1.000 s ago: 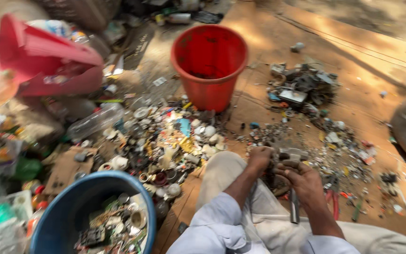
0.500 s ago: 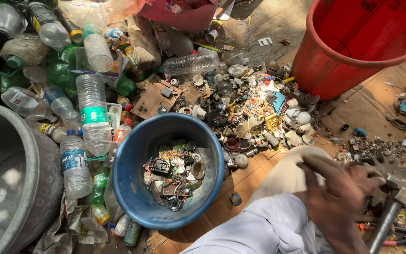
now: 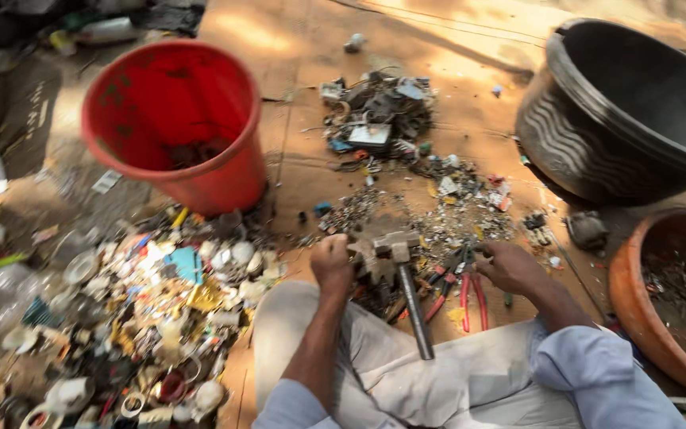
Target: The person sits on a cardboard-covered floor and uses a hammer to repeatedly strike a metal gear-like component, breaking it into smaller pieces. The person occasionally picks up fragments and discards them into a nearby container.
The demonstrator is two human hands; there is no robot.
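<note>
A: Report hand positions.

B: Left hand (image 3: 332, 262) is closed in a fist on a small scrap part (image 3: 368, 260), held just beside the hammer (image 3: 403, 274), which lies with its handle across the lap. Right hand (image 3: 511, 267) rests fingers-down on the scrap beside the red pliers (image 3: 470, 290); whether it pinches anything cannot be told, as the view is blurred.

A: Progress?

B: Partial, by estimate. The red bucket (image 3: 172, 127) holds a little at its bottom, and the clay pot (image 3: 664, 306) holds dark metal bits. The mixed pile (image 3: 140, 310) at left and the sorted heap (image 3: 379, 115) ahead remain on the ground.

A: Surface and surroundings?

B: Flattened cardboard (image 3: 299, 171) on bare ground, outdoors, sunlit. A black tub (image 3: 625, 111) stands at far right.
</note>
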